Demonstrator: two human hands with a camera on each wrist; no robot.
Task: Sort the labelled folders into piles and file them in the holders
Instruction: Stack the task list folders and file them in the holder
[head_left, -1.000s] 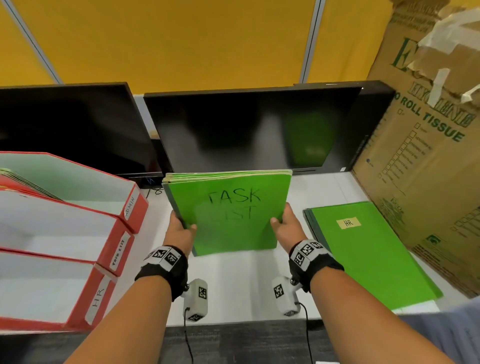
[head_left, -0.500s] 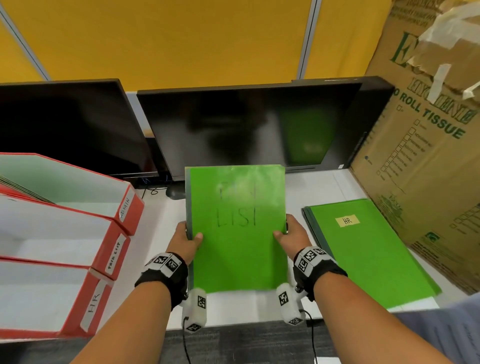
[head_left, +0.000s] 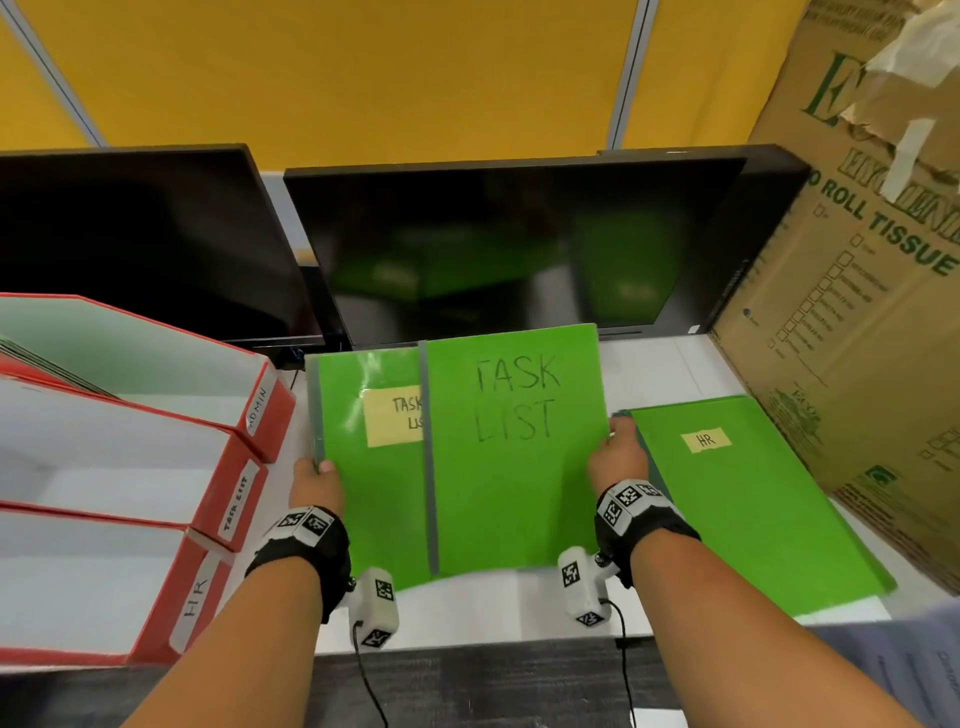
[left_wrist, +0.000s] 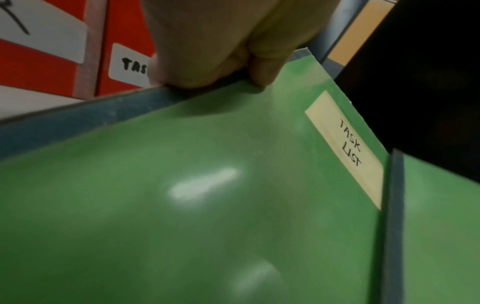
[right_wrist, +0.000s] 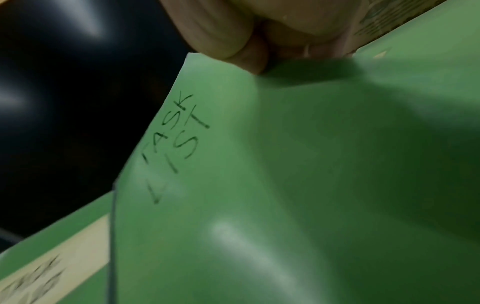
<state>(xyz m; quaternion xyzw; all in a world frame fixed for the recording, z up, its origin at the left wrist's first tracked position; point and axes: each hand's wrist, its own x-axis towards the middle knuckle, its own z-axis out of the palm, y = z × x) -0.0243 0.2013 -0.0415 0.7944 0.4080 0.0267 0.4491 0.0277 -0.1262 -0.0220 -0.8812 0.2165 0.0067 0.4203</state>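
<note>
Two green folders are fanned apart over the white desk. My left hand (head_left: 318, 470) pinches the grey spine edge of the lower one (head_left: 370, 473), whose yellow sticker reads TASK LIST (left_wrist: 349, 144). My right hand (head_left: 615, 452) grips the right edge of the upper one (head_left: 514, 457), with TASK LIST handwritten on its cover (right_wrist: 179, 144). It overlaps the lower folder's right part. A third green folder pile tagged HR (head_left: 743, 499) lies flat at the right. Three red holders stand at the left, labelled ADMIN (head_left: 260, 405), TASK LIST (head_left: 236, 504) and HR (head_left: 195, 603).
Two dark monitors (head_left: 498, 249) stand close behind the folders. A large cardboard box (head_left: 872, 312) walls off the right side. The ADMIN holder has papers in it (head_left: 47, 358). The desk's dark front edge (head_left: 467, 675) runs below my wrists.
The stack stood upright a second ago, then was laid back as one. Now the hands have drawn it apart into two folders, the lower one shifted left.
</note>
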